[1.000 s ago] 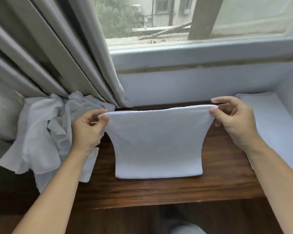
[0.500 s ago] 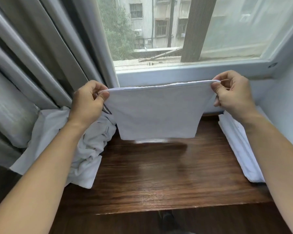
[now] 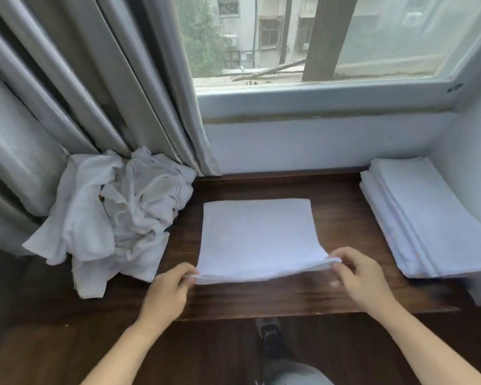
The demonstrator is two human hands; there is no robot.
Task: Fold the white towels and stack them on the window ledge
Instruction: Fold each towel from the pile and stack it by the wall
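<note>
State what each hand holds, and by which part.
Both pinch the flat white folded towel: left hand its near left corner, right hand its near right corner.

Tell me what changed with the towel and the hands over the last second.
The towel was lifted clear of the ledge, then laid flat on it. The left hand and right hand came down toward the near edge, pinching its corners throughout. The crumpled pile and folded stack stayed put.

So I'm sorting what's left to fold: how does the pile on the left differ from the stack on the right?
The pile is crumpled and loose, partly against the curtain; the stack is folded flat with aligned edges. The pile looks greyer, the stack cleaner white. Both are towels on the wooden ledge.
</note>
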